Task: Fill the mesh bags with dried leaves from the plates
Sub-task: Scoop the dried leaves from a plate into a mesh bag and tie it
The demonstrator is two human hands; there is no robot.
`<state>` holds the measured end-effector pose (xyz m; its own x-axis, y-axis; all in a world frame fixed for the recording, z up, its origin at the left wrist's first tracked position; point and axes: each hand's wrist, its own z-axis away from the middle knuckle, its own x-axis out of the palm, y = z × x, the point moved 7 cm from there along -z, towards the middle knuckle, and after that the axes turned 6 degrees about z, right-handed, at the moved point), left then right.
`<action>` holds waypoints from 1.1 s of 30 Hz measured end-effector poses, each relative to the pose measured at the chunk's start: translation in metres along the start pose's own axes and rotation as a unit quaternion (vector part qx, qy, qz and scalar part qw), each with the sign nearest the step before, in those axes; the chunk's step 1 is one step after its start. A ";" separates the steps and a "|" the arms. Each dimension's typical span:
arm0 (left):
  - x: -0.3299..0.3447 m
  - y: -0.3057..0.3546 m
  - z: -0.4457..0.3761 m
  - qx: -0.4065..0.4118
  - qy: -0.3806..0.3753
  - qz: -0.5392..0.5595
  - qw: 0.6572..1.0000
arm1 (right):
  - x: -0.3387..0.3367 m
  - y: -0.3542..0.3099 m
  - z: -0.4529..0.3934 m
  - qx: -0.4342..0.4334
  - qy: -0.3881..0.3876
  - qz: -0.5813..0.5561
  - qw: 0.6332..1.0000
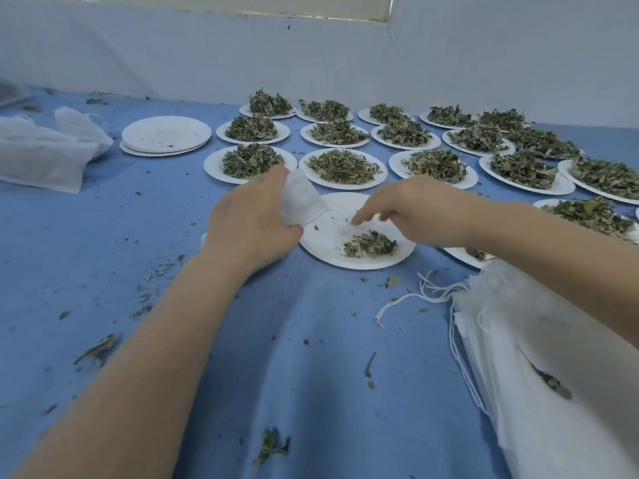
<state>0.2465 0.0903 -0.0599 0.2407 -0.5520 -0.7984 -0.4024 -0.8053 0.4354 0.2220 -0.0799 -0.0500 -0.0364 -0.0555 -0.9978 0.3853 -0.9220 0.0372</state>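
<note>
My left hand grips a white mesh bag at the left rim of a white paper plate. A small pile of dried leaves lies on that plate. My right hand hovers over the plate with its fingers loosely bent and pointing down at the leaves, holding nothing that I can see. Behind them stand several plates heaped with dried leaves.
A stack of bare plates sits at the back left, with filled mesh bags further left. A pile of flat mesh bags with drawstrings lies at the right front. Leaf scraps litter the blue cloth.
</note>
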 end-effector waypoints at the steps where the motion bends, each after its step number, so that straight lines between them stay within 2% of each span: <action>1: 0.001 0.000 0.000 0.002 -0.001 -0.003 1.000 | 0.001 0.008 -0.001 0.043 -0.010 0.020 0.999; 3: 0.002 0.001 0.000 0.006 -0.004 -0.013 1.000 | 0.013 0.014 -0.004 0.100 -0.066 0.041 0.992; 5: 0.003 0.001 0.000 0.011 -0.005 -0.018 1.000 | 0.024 0.005 -0.006 0.101 -0.092 0.033 0.990; 8: 0.003 0.000 0.001 0.010 -0.006 -0.019 1.000 | 0.025 -0.010 -0.010 0.066 -0.078 -0.003 0.995; 12: 0.003 -0.002 0.000 0.005 -0.005 -0.020 1.000 | 0.015 -0.007 -0.009 0.065 -0.052 -0.057 0.995; 15: 0.005 -0.002 -0.001 0.009 -0.009 -0.023 1.000 | 0.023 -0.011 -0.005 0.067 -0.071 -0.073 0.993; 22: 0.007 -0.003 0.000 0.013 -0.012 -0.028 0.999 | 0.020 -0.024 -0.008 0.023 0.060 -0.073 0.995; 26: 0.009 -0.002 0.000 0.009 -0.023 -0.029 0.999 | 0.019 -0.024 -0.010 0.041 0.075 -0.091 0.992; 28: 0.010 -0.001 0.001 0.015 -0.028 -0.031 0.999 | 0.007 -0.019 -0.011 0.049 0.076 -0.128 0.988; 31: 0.010 0.000 0.002 0.023 -0.030 -0.033 0.999 | -0.029 -0.011 -0.011 0.050 0.133 -0.232 0.962; 33: 0.010 0.002 0.002 0.024 -0.027 -0.027 0.999 | -0.045 -0.015 -0.016 0.030 0.140 -0.245 0.959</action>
<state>0.2461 0.0836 -0.0682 0.2153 -0.4942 -0.8423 -0.4331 -0.8214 0.3712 0.2322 -0.0573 -0.0068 0.0531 0.4885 -0.8710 0.3317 -0.8313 -0.4460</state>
